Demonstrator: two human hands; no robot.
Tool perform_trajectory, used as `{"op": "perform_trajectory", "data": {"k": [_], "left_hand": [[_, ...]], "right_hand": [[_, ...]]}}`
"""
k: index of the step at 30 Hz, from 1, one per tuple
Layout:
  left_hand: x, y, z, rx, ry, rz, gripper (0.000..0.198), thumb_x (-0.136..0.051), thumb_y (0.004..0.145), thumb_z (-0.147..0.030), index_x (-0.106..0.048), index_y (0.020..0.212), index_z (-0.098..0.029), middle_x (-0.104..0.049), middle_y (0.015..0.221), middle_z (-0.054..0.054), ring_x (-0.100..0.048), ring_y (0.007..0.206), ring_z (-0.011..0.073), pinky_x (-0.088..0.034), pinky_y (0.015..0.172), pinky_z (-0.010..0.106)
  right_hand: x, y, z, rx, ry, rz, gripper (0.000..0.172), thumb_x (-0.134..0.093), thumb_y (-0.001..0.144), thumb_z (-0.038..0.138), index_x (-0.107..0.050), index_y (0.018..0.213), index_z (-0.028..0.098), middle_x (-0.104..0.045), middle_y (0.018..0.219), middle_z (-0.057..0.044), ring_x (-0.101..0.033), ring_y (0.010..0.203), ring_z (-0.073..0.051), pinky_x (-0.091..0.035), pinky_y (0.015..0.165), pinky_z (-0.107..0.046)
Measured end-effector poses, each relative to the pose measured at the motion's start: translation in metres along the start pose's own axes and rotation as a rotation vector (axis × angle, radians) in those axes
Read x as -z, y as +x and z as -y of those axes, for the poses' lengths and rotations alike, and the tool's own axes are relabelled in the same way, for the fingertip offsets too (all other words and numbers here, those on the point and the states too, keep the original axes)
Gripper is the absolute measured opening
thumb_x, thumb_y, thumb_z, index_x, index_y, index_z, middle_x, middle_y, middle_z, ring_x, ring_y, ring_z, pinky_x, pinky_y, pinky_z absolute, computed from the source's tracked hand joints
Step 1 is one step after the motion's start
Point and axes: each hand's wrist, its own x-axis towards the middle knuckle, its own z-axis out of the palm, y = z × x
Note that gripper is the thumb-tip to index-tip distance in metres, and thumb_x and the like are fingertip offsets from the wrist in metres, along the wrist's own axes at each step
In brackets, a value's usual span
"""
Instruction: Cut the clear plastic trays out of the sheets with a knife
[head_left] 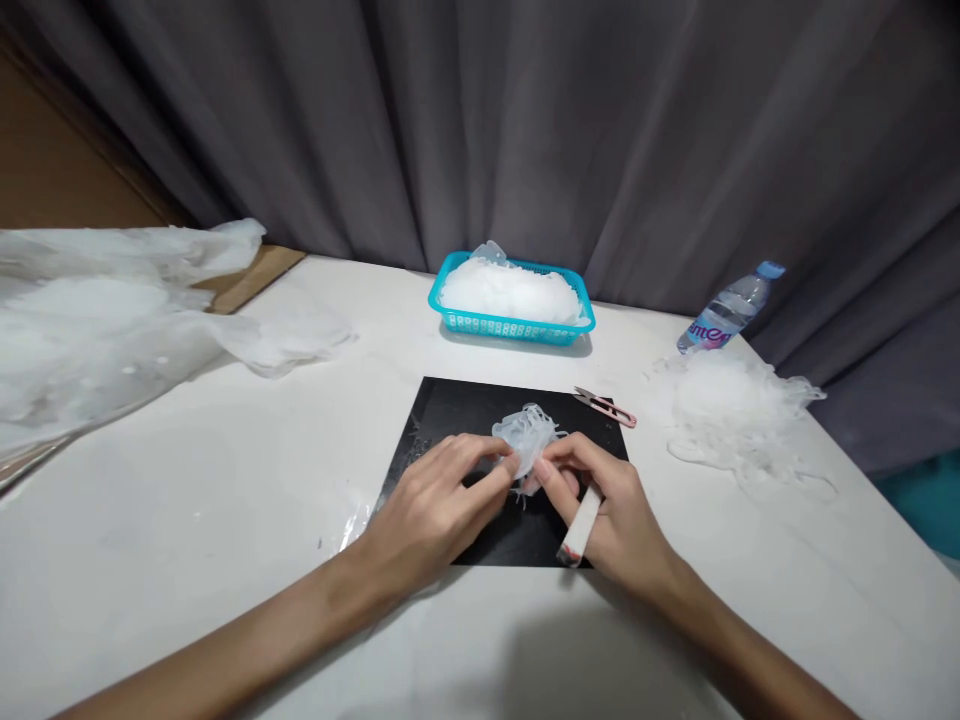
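A translucent whitish piece with thin stringy strands [526, 432] is held over a black mat [450, 410]. My left hand [450, 495] pinches its left side between thumb and fingers. On the other side, my right hand [604, 500] pinches its lower right edge with thumb and forefinger. A white stick-like tool [581, 525] with a dark and red end is tucked in my right palm and points down toward me. Pink-handled snips [606, 405] lie at the mat's upper right corner.
A turquoise basket [510, 328] full of whitish pieces stands behind the mat. To the right are a heap of translucent scraps [739, 410] and a water bottle [726, 310]. Large translucent sheets [97, 330] cover the left side. A grey curtain [510, 130] hangs behind the white table [247, 480].
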Motion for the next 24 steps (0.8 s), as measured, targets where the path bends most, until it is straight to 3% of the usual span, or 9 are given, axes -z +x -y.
{"op": "perform_trajectory", "data": {"k": [3,5,7,10,12,15,17,19,24], "left_hand": [[0.000,-0.001,-0.003,-0.001,-0.049,-0.039,0.022,-0.057,0.100,-0.010,-0.071,0.112,-0.022,-0.072,0.112,0.010,-0.070,0.095,0.0222,-0.056,0.085,0.033],[0.003,0.001,-0.005,0.070,-0.144,-0.095,0.020,-0.057,0.101,-0.010,-0.070,0.109,-0.023,-0.071,0.110,0.008,-0.070,0.094,0.0200,-0.055,0.083,0.030],[0.008,0.006,-0.008,0.219,-0.256,-0.193,0.013,-0.059,0.101,-0.015,-0.068,0.097,-0.023,-0.069,0.102,0.005,-0.068,0.090,0.0183,-0.054,0.081,0.028],[0.014,0.016,-0.010,0.556,-0.528,-0.285,0.018,-0.062,0.103,-0.029,-0.062,0.086,-0.023,-0.064,0.087,0.000,-0.063,0.082,0.0164,-0.051,0.077,0.027],[0.014,0.022,-0.008,0.716,-0.739,-0.263,0.021,-0.064,0.102,-0.039,-0.060,0.089,-0.023,-0.062,0.085,-0.002,-0.061,0.081,0.0154,-0.051,0.076,0.026],[0.007,0.024,-0.005,0.810,-0.921,-0.206,0.030,-0.069,0.097,-0.048,-0.058,0.088,-0.021,-0.057,0.085,-0.003,-0.058,0.081,0.0140,-0.051,0.077,0.025],[0.002,0.023,-0.002,0.876,-1.019,-0.165,0.033,-0.074,0.092,-0.048,-0.056,0.088,-0.021,-0.055,0.079,-0.005,-0.057,0.077,0.0128,-0.049,0.073,0.023],[-0.001,0.022,-0.001,0.947,-1.143,-0.128,0.037,-0.082,0.085,-0.044,-0.052,0.091,-0.023,-0.060,0.076,-0.006,-0.061,0.075,0.0129,-0.049,0.073,0.023],[-0.001,0.023,-0.001,1.056,-1.303,-0.080,0.049,-0.096,0.070,-0.031,-0.061,0.103,-0.020,-0.074,0.098,0.001,-0.068,0.092,0.0167,-0.053,0.086,0.026]], "right_hand": [[0.001,0.004,-0.008,0.019,-0.155,-0.032,0.018,-0.058,0.101,0.028,-0.064,0.085,0.023,-0.064,0.076,-0.001,-0.055,0.070,-0.017,-0.040,0.067,-0.030],[0.004,0.009,-0.018,-0.024,-0.249,-0.096,0.019,-0.059,0.098,0.027,-0.060,0.080,0.023,-0.063,0.074,0.000,-0.056,0.071,-0.018,-0.037,0.067,-0.030],[0.010,0.015,-0.029,-0.088,-0.290,-0.175,0.020,-0.060,0.096,0.030,-0.057,0.077,0.023,-0.062,0.071,0.001,-0.056,0.068,-0.018,-0.036,0.065,-0.030],[0.017,0.022,-0.038,-0.143,-0.264,-0.243,0.020,-0.058,0.096,0.034,-0.055,0.079,0.023,-0.061,0.069,0.002,-0.056,0.063,-0.017,-0.036,0.064,-0.030],[0.019,0.023,-0.039,-0.129,-0.243,-0.236,0.019,-0.056,0.097,0.034,-0.056,0.082,0.023,-0.062,0.071,0.002,-0.056,0.063,-0.017,-0.038,0.064,-0.030],[0.017,0.021,-0.036,-0.085,-0.224,-0.159,0.013,-0.056,0.099,0.033,-0.059,0.091,0.023,-0.064,0.079,0.000,-0.058,0.067,-0.017,-0.042,0.066,-0.030],[0.015,0.019,-0.034,-0.073,-0.199,-0.086,0.009,-0.058,0.099,0.031,-0.060,0.103,0.023,-0.063,0.085,0.000,-0.059,0.069,-0.017,-0.046,0.066,-0.030],[0.013,0.016,-0.030,-0.054,-0.214,-0.070,0.019,-0.061,0.097,0.030,-0.058,0.115,0.023,-0.063,0.094,-0.002,-0.060,0.073,-0.018,-0.050,0.070,-0.032],[0.006,0.007,-0.019,0.141,-0.405,-0.379,0.040,-0.066,0.095,0.026,-0.052,0.132,0.023,-0.053,0.128,-0.014,-0.060,0.107,-0.028,-0.056,0.080,-0.042]]}}
